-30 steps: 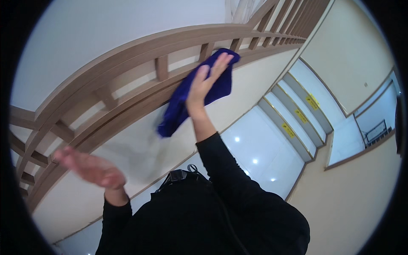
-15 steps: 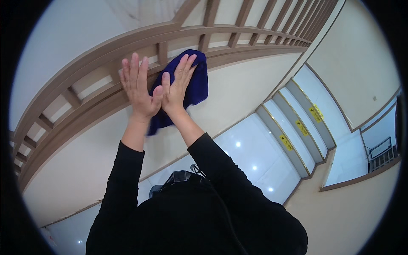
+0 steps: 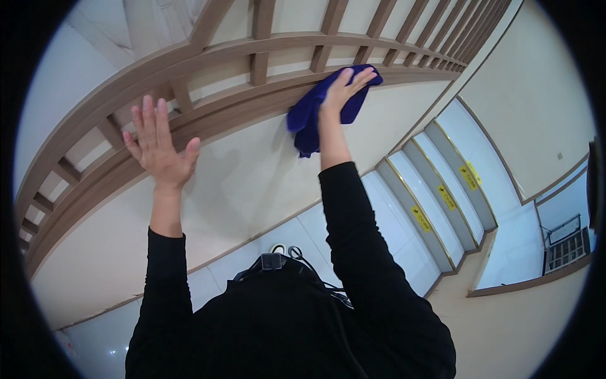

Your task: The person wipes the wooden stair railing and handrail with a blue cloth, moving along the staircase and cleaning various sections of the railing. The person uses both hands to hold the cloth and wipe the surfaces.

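Note:
A dark blue cloth (image 3: 304,112) lies against the lower band of a curved wooden railing (image 3: 278,43), draping over the cream wall beneath it. My right hand (image 3: 341,93) rests flat on that cloth with fingers extended. Out to the left, my left hand (image 3: 158,151) is spread wide, palm down and empty, over the railing's lower board; whether it touches the wood I cannot tell.
Three grey-white steps (image 3: 418,201) with gold edges and yellow labels are at right, beside a cream wall (image 3: 517,107). A tiled floor (image 3: 315,230) runs below the railing's wall. A dark framed object (image 3: 565,246) sits at far right, too small to name.
Since half a second ago my right hand has moved rightward with the cloth, and my left hand has moved left, away from it. Earlier, my left hand had swung up from lower left.

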Demonstrator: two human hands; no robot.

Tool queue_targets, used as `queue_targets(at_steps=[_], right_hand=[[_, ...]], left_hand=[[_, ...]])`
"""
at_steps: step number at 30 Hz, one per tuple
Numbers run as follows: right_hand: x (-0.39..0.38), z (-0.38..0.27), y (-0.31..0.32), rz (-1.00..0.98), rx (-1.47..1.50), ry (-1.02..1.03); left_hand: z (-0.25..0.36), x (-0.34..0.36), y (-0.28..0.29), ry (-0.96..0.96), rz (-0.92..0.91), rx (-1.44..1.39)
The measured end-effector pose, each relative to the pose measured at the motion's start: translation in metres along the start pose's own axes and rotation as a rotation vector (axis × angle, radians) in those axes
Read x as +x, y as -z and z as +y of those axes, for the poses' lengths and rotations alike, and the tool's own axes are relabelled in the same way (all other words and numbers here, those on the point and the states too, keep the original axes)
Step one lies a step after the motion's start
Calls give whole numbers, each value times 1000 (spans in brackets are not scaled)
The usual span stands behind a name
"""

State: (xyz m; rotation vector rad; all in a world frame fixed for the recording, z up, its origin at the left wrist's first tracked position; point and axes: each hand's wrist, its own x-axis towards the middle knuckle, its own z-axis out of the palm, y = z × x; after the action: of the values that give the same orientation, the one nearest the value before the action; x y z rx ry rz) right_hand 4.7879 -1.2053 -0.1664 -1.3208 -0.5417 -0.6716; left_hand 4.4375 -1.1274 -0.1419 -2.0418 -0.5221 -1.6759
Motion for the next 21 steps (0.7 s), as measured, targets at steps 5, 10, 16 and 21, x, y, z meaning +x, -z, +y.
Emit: queue_targets(at_steps=[5, 10, 16, 21], right_hand=[[32, 14, 18, -92, 51, -243], [-51, -54, 22, -385, 24, 131], [8, 4, 24, -237, 2, 95], [111, 92, 43, -45, 45, 45]], left_hand=[[-1, 0, -9, -14, 51, 49], [-2, -1, -21, -11, 139, 207], [-4, 7, -24, -81, 203, 397], [-6, 1, -18, -7, 136, 525]])
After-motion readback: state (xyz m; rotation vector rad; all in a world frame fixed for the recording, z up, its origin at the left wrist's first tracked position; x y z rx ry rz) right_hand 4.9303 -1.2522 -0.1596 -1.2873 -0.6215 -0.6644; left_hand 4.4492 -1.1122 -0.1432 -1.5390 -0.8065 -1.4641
